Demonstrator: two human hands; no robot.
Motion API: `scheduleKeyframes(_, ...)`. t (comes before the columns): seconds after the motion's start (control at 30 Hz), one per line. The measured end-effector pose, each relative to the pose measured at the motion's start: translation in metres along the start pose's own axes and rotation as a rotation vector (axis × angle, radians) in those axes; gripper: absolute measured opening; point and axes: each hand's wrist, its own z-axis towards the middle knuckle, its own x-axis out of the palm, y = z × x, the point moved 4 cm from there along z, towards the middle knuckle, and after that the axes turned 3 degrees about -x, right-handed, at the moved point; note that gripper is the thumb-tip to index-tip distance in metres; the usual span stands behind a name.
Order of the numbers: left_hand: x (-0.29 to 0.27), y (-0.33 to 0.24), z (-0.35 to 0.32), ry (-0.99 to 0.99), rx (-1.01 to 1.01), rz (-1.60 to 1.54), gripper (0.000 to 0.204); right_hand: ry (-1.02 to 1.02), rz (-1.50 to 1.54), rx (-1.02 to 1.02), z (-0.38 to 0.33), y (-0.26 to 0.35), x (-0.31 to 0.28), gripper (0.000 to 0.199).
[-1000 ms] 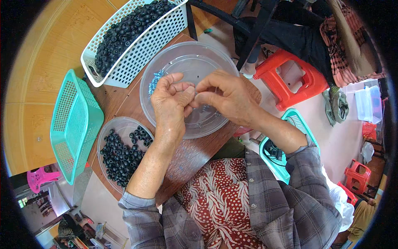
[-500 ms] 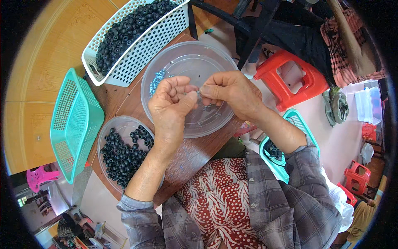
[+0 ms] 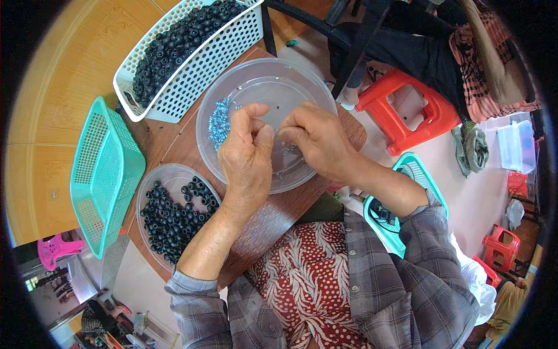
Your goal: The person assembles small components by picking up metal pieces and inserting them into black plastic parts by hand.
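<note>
Over a round clear plastic tub point(image 3: 261, 68) both my hands are held close to each other. My left hand point(image 3: 248, 154) has its thumb and fingers curled in a pinch; whatever is in it is too small to make out. My right hand point(image 3: 317, 139) pinches too, thumb against bent forefinger, its contents hidden. Inside the tub lies a pile of small shiny blue metal pieces point(image 3: 219, 123) at the left, with a few more scattered under my right hand. To the left of my forearm, a clear round lid-like tray point(image 3: 165, 168) carries black ring-shaped parts point(image 3: 168, 224).
A white perforated basket point(image 3: 203, 70) heaped with black parts point(image 3: 180, 46) stands at the far left of the wooden table point(image 3: 256, 232). Left of it is a green basket point(image 3: 107, 180). A red stool point(image 3: 401, 128), another green basket point(image 3: 427, 180) and a seated person point(image 3: 488, 70) are at the right.
My left hand has shifted slightly right and turned, uncovering more of the blue pieces. My right hand has moved a little down and left, its fingers more curled.
</note>
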Motion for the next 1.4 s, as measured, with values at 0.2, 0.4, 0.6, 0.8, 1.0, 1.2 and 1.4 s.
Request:
scheduleKeyframes(0.2, 0.003, 0.013, 0.007, 0.068, -0.353, -0.269, 0.021, -0.022, -0.261, -0.263, 0.002, 0.004, -0.003, 0.007)
scheduleKeyframes(0.4, 0.007, 0.024, 0.004, 0.1, -0.321, -0.102, 0.02, 0.051, -0.328, -0.205, 0.011, -0.01, -0.011, 0.01)
scheduleKeyframes(0.6, 0.008, 0.023, 0.006, 0.12, -0.437, -0.278, 0.021, 0.181, -0.136, 0.072, 0.013, -0.006, -0.013, 0.014)
scheduleKeyframes(0.8, 0.009, 0.016, 0.006, 0.164, -0.474, -0.371, 0.022, 0.174, 0.172, 0.119, 0.01, -0.011, -0.003, 0.013)
scheduleKeyframes(1.0, -0.003, 0.017, 0.002, 0.133, -0.666, -0.44, 0.021, 0.158, -0.129, -0.041, 0.01, -0.012, -0.005, 0.007)
scheduleKeyframes(1.2, -0.015, 0.019, -0.006, 0.034, -0.812, -0.811, 0.035, 0.07, -0.296, -0.278, 0.003, 0.007, -0.001, 0.013)
scheduleKeyframes(1.4, -0.015, 0.022, -0.018, 0.013, -0.825, -0.983, 0.036, 0.061, -0.142, -0.458, -0.011, 0.045, 0.019, 0.016)
